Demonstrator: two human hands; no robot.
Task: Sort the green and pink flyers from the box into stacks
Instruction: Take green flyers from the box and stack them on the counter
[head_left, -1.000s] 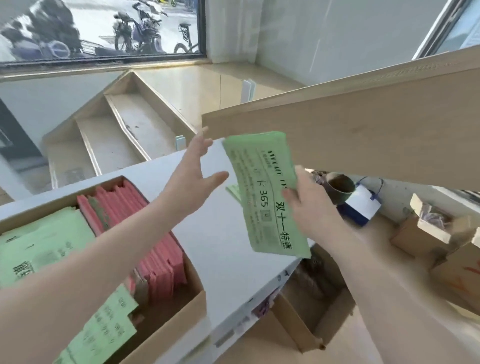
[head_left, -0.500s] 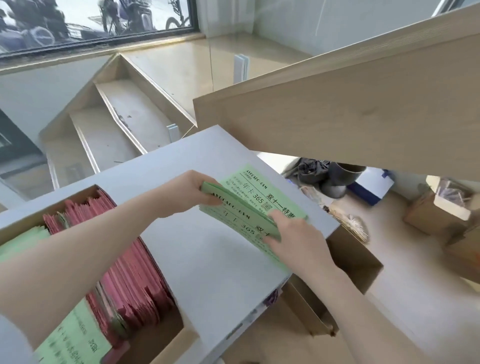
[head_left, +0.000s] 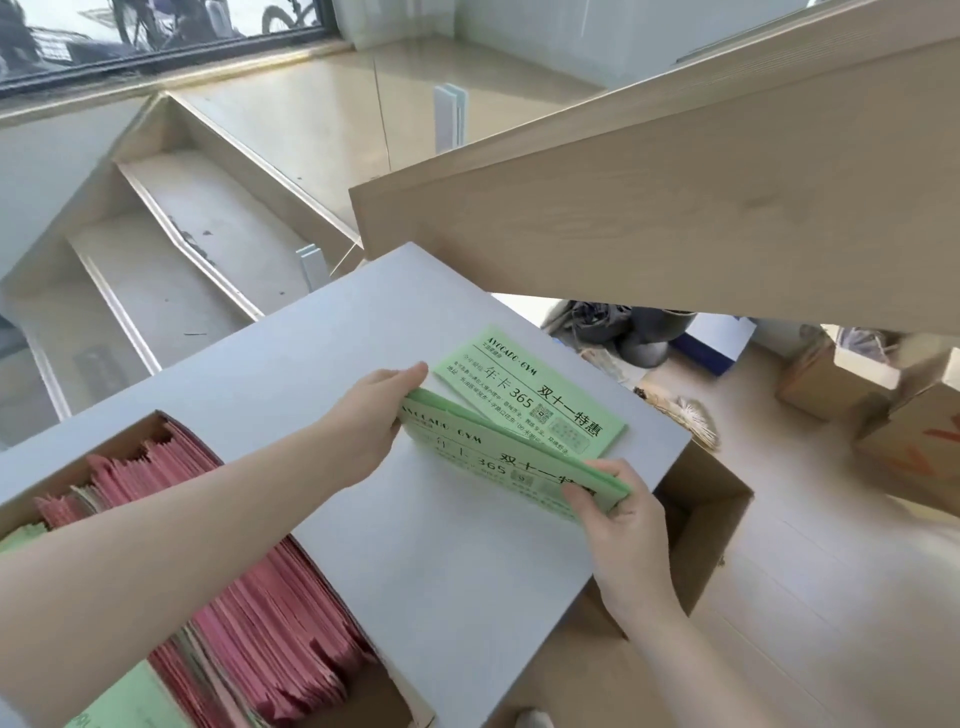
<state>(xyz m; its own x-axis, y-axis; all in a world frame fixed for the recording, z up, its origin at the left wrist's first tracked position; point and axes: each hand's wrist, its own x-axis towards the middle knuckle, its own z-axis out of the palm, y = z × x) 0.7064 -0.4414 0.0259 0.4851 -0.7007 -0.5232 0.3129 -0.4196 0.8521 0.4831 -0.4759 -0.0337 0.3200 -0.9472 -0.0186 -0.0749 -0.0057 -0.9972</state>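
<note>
Table (head_left: 322, 364): green flyers (head_left: 498, 457) between fingers (head_left: 587, 499)

Left hand's fingers (head_left: 415, 372) mostly behind green bundle (head_left: 498, 457); box (head_left: 130, 431) cropped at frame's edge.

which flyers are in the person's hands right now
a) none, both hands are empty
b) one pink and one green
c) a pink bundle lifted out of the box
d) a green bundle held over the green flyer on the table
d: the left hand and right hand grip the ends of a green bundle just over the green flyer lying on the table; the pink flyers sit in the box.
</note>
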